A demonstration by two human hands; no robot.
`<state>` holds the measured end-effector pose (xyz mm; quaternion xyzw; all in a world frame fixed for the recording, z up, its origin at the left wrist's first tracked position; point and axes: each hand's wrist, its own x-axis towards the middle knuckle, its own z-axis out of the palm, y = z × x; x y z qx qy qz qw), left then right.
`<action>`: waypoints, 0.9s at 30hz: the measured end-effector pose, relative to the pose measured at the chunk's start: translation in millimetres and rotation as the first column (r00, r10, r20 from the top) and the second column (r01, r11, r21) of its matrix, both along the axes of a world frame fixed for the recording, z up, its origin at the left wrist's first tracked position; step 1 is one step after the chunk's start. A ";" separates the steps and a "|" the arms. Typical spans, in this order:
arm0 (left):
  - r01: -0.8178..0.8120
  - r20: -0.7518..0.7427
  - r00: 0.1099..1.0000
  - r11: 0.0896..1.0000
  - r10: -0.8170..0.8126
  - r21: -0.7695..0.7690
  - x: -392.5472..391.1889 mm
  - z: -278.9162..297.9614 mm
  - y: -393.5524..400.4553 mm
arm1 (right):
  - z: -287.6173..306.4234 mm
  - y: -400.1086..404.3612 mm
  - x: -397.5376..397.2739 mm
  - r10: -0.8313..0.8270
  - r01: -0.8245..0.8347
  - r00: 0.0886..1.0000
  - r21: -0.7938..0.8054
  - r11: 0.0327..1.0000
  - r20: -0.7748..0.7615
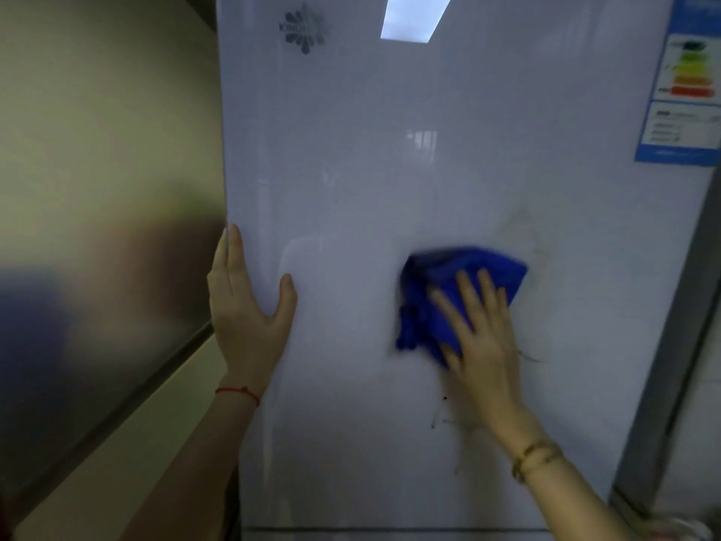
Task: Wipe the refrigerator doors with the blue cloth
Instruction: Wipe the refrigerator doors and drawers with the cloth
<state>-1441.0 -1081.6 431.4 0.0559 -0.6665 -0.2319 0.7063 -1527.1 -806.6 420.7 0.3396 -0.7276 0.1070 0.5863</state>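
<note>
A glossy white refrigerator door (390, 169) fills most of the view. My right hand (480, 337) lies flat on a crumpled blue cloth (433, 290) and presses it against the door, right of centre. The cloth is blurred. My left hand (245, 306) rests on the door's left edge, fingers along the side and thumb on the front, holding nothing. Faint smears and thin dark marks (439, 417) show on the door around and below the cloth.
A shiny metal panel (109, 228) stands left of the refrigerator. An energy label sticker (686, 80) sits on the door's upper right, a logo (302, 27) at upper left. A grey frame (671, 365) borders the door's right side. The door's lower seam runs along the bottom.
</note>
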 end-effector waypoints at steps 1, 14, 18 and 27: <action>-0.003 -0.001 1.000 1.000 0.003 -0.002 0.0 -0.1 -0.3 | 24.1 -1.0 -0.1 0.008 -0.008 1.000 -0.081 0.997 -0.003; 0.001 0.031 1.000 1.000 0.000 -0.020 4.0 -5.0 0.2 | -66.2 -21.1 6.6 -0.015 0.019 1.000 0.175 0.984 -0.024; -0.026 0.021 0.999 0.999 0.027 -0.024 4.0 -5.3 -0.5 | 42.8 -27.7 6.5 0.056 -0.062 0.998 -0.219 0.974 -0.033; -0.015 0.024 1.000 0.999 0.016 -0.031 2.1 -4.2 -1.4 | -51.9 -43.8 14.0 0.022 -0.017 0.999 0.146 0.989 -0.032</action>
